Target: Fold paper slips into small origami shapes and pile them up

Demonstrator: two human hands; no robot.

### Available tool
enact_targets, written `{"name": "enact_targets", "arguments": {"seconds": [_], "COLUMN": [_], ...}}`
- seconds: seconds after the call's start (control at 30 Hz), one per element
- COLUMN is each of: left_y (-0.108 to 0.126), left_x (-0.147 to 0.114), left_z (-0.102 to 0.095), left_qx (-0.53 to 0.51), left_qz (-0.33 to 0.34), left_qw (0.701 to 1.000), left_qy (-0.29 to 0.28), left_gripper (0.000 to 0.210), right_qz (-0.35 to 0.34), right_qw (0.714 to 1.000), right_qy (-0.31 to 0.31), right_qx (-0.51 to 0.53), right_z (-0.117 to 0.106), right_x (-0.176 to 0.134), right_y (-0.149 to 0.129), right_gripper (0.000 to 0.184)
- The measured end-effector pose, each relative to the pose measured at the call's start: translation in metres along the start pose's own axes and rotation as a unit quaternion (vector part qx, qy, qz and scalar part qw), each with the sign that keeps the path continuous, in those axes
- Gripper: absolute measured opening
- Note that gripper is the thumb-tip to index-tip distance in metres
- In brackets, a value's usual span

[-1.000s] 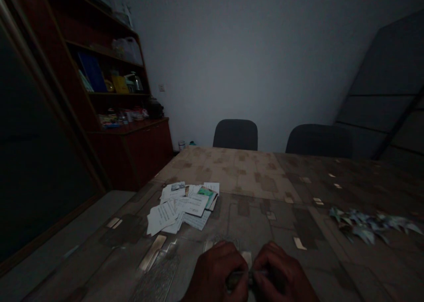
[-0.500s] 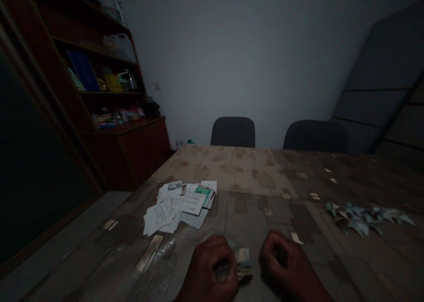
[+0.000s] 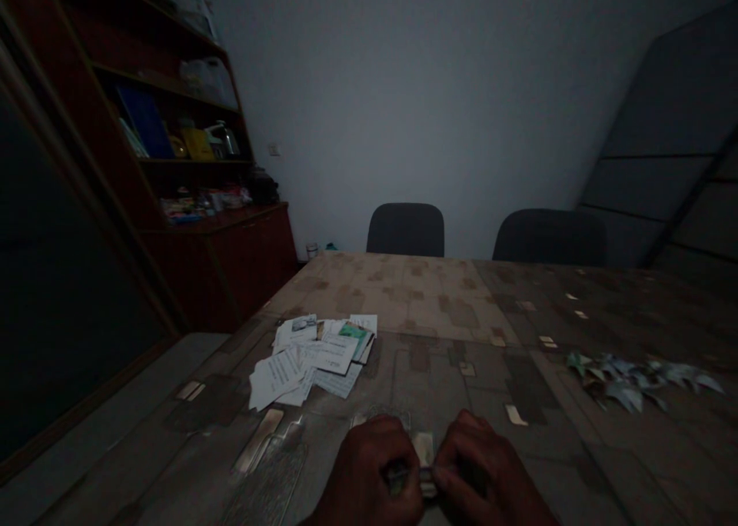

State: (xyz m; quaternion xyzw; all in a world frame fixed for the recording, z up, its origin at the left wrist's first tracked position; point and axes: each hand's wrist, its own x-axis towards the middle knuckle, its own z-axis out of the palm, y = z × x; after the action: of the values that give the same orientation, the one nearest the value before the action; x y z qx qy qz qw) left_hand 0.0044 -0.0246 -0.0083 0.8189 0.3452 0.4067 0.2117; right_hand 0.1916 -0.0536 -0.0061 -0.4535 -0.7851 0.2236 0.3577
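Note:
My left hand point(image 3: 374, 468) is closed around a small folded piece of paper point(image 3: 427, 481), part of which shows between the two hands. From the other side, my right hand point(image 3: 481, 464) pinches the paper's edge with thumb and fingertips. Both hands are low over the near edge of the view, just above the table. Dim light and the fingers hide most of the paper. Ahead and to the left lies a loose pile of printed paper cards point(image 3: 328, 353), mostly white, one with a green patch. At the right is a heap of folded paper pieces point(image 3: 626, 380).
A patterned cloth covers the table point(image 3: 415, 295). Two dark chairs, one left point(image 3: 405, 230) and one right point(image 3: 547, 235), stand behind its far edge. A reddish wooden cabinet point(image 3: 231, 257) with filled shelves is at the left. Grey panels point(image 3: 646, 126) stand at the right.
My right hand has moved left, from apart to meeting my left hand, and now pinches the folded paper too. The paper pile and the folded heap have stayed put.

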Motion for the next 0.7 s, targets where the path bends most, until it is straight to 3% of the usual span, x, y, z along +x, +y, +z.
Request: {"name": "enact_targets", "arguments": {"seconds": [0.17, 0.33, 0.43, 0.53, 0.6, 0.7], "left_y": [-0.003, -0.010, -0.010, -0.008, -0.007, -0.007], "left_x": [0.003, 0.012, 0.011, 0.005, 0.002, 0.002], "left_z": [-0.012, -0.027, -0.029, -0.025, -0.021, -0.018], "left_qx": [-0.020, -0.013, -0.082, -0.136, -0.141, -0.147], "left_qz": [-0.105, -0.172, -0.148, -0.094, -0.060, -0.058], "left_qw": [0.994, 0.985, 0.985, 0.985, 0.986, 0.985], "left_qy": [-0.037, 0.016, -0.015, -0.043, -0.058, -0.065], "left_gripper": [0.016, 0.019, 0.021, 0.045, 0.048, 0.035], "right_qz": [0.094, 0.223, 0.263, 0.278, 0.279, 0.275], "right_qw": [0.993, 0.949, 0.909, 0.865, 0.857, 0.862], "right_qy": [0.011, 0.044, 0.001, -0.010, 0.002, 0.010], "right_qx": [0.071, 0.218, 0.322, 0.418, 0.434, 0.426], "right_z": [-0.009, -0.018, -0.012, 0.002, 0.010, 0.013], "right_x": [0.000, 0.003, 0.004, 0.000, -0.002, -0.004], "right_y": [0.004, 0.021, 0.030, 0.033, 0.032, 0.028], "right_gripper": [0.027, 0.042, 0.047, 0.052, 0.053, 0.052]}}
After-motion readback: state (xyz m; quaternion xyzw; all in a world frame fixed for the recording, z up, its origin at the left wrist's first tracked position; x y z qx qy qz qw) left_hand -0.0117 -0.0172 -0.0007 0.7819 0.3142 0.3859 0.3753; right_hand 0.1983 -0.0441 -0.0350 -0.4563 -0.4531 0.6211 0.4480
